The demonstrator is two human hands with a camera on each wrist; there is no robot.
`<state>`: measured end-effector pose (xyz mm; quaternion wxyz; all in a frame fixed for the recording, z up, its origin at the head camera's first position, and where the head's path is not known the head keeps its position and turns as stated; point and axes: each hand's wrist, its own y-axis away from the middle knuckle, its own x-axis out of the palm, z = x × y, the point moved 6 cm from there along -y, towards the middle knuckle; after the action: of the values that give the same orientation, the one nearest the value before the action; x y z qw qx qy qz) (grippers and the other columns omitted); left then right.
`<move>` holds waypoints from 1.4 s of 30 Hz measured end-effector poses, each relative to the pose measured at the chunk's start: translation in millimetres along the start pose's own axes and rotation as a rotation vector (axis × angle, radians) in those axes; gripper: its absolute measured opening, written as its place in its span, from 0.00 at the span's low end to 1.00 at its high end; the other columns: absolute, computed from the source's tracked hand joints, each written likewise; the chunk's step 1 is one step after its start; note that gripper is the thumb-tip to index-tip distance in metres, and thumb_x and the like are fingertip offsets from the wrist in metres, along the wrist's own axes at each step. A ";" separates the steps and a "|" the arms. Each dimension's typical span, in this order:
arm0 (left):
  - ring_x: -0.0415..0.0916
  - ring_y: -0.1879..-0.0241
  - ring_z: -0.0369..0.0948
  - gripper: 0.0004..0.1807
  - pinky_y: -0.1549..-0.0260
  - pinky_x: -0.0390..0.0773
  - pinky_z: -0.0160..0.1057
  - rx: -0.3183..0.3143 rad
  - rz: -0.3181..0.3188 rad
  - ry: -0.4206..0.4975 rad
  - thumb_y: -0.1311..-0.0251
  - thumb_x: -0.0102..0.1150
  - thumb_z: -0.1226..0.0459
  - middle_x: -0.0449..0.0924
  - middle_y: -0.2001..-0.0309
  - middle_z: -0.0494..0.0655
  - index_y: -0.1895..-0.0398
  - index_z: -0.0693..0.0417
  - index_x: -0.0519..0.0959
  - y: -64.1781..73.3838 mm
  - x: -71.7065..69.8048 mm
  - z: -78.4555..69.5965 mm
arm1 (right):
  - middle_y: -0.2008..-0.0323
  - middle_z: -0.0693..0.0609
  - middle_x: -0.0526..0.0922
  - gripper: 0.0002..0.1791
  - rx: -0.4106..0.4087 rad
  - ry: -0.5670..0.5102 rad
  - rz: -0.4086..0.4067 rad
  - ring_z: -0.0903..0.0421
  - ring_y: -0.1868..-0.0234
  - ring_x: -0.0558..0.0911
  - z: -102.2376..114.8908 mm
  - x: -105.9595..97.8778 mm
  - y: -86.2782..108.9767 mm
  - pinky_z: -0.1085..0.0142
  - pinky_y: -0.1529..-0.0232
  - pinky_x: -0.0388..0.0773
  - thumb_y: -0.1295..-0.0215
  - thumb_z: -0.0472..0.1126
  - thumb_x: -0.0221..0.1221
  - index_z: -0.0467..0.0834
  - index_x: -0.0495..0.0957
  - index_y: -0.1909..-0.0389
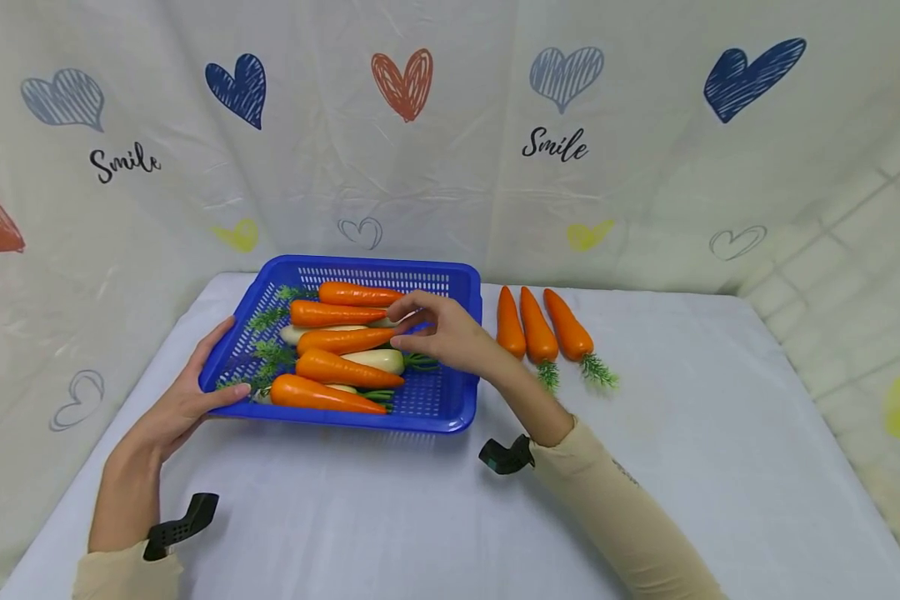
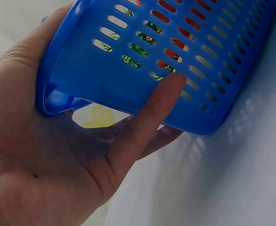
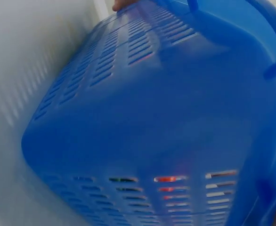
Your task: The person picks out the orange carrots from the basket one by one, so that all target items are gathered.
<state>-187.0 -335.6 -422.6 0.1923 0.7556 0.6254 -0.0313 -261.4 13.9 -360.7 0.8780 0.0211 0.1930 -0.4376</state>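
Note:
A blue plastic basket [image 1: 450, 417] holds several orange carrots [image 1: 333, 368] with feathery green tops and white radishes [image 1: 375, 360] among them. My left hand [image 1: 187, 396] grips its left end, the thumb over the rim and the other fingers along the outside. In the left wrist view, my left hand [image 2: 58, 146] has its fingers against the slotted blue wall [image 2: 124, 84]. Reaching over the basket's right side, my right hand [image 1: 446, 333] pinches the narrow tip of a middle carrot [image 1: 345, 340]. The right wrist view shows the basket's outer wall [image 3: 152, 103]; the right hand's fingers are hidden there.
To the right of the basket, three carrots [image 1: 538, 329] lie side by side on the white tablecloth [image 1: 682, 433], tips away from me. A pale curtain [image 1: 450, 167] printed with hearts hangs behind the table. Black wrist cameras [image 1: 506, 457] are worn on both arms.

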 end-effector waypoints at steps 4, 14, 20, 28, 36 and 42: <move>0.55 0.31 0.55 0.52 0.52 0.81 0.28 -0.006 -0.007 -0.005 0.26 0.58 0.57 0.35 0.18 0.62 0.19 0.11 0.32 0.3 -1.2 1.1 | 0.41 0.36 0.82 0.18 -0.004 -0.004 0.023 0.48 0.43 0.85 1.6 5.0 -3.9 0.61 0.43 0.85 0.30 0.37 0.67 0.39 0.79 0.42; 0.55 0.30 0.56 0.52 0.52 0.81 0.28 -0.007 -0.005 0.000 0.27 0.58 0.57 0.34 0.18 0.63 0.19 0.11 0.32 2.4 -2.5 0.6 | 0.41 0.36 0.82 0.20 -0.022 0.013 0.101 0.48 0.46 0.86 1.2 21.4 -16.5 0.65 0.44 0.84 0.31 0.36 0.67 0.36 0.78 0.41; 0.55 0.31 0.55 0.51 0.52 0.81 0.29 -0.006 0.003 0.009 0.26 0.58 0.57 0.35 0.18 0.62 0.19 0.12 0.33 3.4 0.2 2.6 | 0.41 0.40 0.82 0.20 0.026 0.041 0.145 0.48 0.45 0.86 -3.0 34.7 -18.9 0.65 0.42 0.84 0.31 0.36 0.67 0.36 0.78 0.40; 0.54 0.30 0.56 0.52 0.52 0.80 0.28 -0.006 -0.006 0.002 0.27 0.59 0.57 0.35 0.18 0.62 0.18 0.13 0.33 2.9 0.8 4.2 | 0.39 0.37 0.81 0.24 0.081 0.044 0.227 0.47 0.42 0.85 -9.6 49.2 -20.2 0.63 0.39 0.83 0.31 0.34 0.66 0.34 0.75 0.36; 0.53 0.28 0.60 0.53 0.53 0.80 0.28 -0.020 -0.015 -0.009 0.27 0.59 0.56 0.34 0.18 0.62 0.19 0.13 0.31 0.1 -0.3 2.0 | 0.40 0.42 0.82 0.29 0.166 0.127 0.338 0.48 0.39 0.83 -14.4 58.6 -20.7 0.61 0.36 0.81 0.31 0.35 0.67 0.35 0.71 0.32; 0.54 0.29 0.60 0.53 0.53 0.79 0.28 -0.011 -0.014 -0.012 0.28 0.60 0.56 0.35 0.18 0.62 0.18 0.13 0.32 -0.7 0.2 0.1 | 0.40 0.42 0.83 0.28 0.135 0.156 0.378 0.48 0.39 0.82 -14.4 59.2 -21.7 0.58 0.34 0.80 0.33 0.33 0.68 0.38 0.73 0.33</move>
<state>-187.6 -335.3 -422.9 0.2000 0.7500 0.6296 -0.0334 -250.8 -41.5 -392.3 0.9235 0.1496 0.2230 -0.2740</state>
